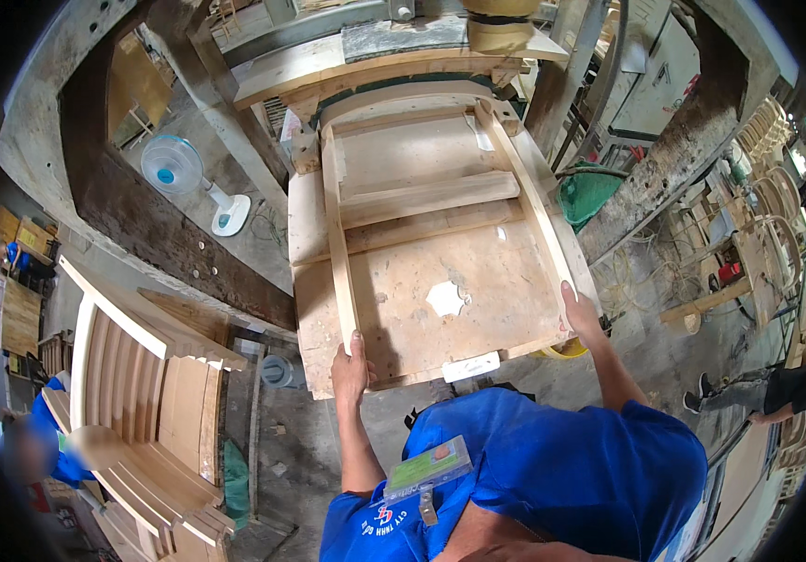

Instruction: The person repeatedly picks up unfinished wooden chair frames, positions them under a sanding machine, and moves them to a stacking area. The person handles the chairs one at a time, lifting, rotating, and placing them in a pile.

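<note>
A pale wooden chair frame lies on a worn wooden board [394,328] in front of me. Its curved rail [403,101] faces the far end, against a dark-lined curved block. My left hand [351,373] is closed round the near end of the left post [338,253]. The near end of the right post [536,201] is in my right hand [582,315], thumb on top. Between the posts a thick wooden bar [431,199] runs across the board. Nearer me are a white patch [446,299] on the board and a white block [471,365] at its front edge.
Heavy metal machine beams [160,234] flank the board on both sides. A standing fan [174,167] is beyond the left beam. Curved wooden parts [122,365] are stacked at left, near a person in blue. At right another person [787,393] is near more wooden parts.
</note>
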A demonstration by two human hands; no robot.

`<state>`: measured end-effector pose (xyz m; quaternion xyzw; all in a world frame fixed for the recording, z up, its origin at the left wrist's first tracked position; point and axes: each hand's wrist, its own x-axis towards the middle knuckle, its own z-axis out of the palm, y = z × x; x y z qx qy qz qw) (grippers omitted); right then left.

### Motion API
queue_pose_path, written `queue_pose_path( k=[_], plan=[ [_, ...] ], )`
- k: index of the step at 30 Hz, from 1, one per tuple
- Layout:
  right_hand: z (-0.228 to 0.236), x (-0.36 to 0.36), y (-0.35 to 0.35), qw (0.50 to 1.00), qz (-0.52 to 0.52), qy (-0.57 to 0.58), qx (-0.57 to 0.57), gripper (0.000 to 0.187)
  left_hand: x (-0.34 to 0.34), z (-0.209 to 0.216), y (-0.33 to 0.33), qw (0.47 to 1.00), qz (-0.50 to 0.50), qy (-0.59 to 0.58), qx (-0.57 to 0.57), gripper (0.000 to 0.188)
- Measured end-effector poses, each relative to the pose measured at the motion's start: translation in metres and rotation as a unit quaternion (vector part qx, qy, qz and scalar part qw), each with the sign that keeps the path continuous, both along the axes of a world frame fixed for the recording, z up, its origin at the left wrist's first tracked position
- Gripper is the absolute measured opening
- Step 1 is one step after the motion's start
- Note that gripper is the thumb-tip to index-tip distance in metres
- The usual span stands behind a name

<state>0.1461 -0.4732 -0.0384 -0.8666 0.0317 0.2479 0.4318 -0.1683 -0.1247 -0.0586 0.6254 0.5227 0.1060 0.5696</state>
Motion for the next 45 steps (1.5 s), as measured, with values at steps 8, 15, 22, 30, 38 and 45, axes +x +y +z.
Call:
queue_pose_path(
  k=[8,15,22,30,38,45],
  plan=[
    [-0.001,-0.003,0.000,0.998,0.000,-0.059,-0.017,0.075,0.002,0.001,-0.001,1.000,-0.008,0.001,0.014,0.074],
    [0.005,-0.002,-0.002,0.999,-0.005,-0.040,-0.034,0.075,0.003,-0.002,-0.002,1.000,-0.014,-0.008,0.015,0.071],
    [-0.001,0.001,-0.005,0.998,0.011,-0.045,-0.034,0.078,0.000,-0.001,-0.001,1.000,-0.020,-0.020,0.010,0.074],
    [-0.023,0.007,-0.008,1.000,-0.008,-0.019,-0.008,0.072,0.004,-0.004,-0.002,0.999,-0.036,0.024,-0.005,0.080],
    [-0.022,0.006,-0.013,1.000,-0.003,-0.016,0.001,0.073,0.009,-0.002,-0.001,0.998,-0.046,0.038,-0.026,0.079],
    [-0.019,0.017,-0.019,0.994,0.005,0.068,0.091,0.064,0.008,-0.006,0.002,0.999,-0.031,0.016,-0.031,0.079]
  ],
)
